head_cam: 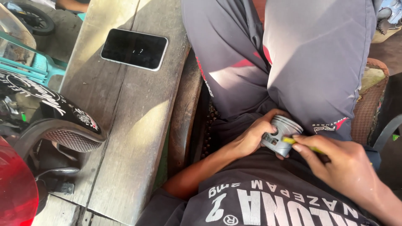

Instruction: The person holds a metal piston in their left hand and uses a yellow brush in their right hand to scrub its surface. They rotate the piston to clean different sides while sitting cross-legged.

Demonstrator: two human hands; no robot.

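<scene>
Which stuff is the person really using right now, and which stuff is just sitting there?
In use:
- grey metal piston, gripped by the left hand
- yellow-tipped tool, pressed to the piston by the right hand

Just lying about:
- black phone, flat on the wooden bench
- black helmet, at the bench's edge
- turquoise plastic crate, behind the helmet

A matt grey metal piston (281, 134) with a dull cast finish. A yellow tool (293, 142) looks like smooth plastic. The table (121, 125) is rough, weathered wood. A phone (134, 49) has glossy black glass. The trousers (310, 62) are soft grey cloth.
</scene>
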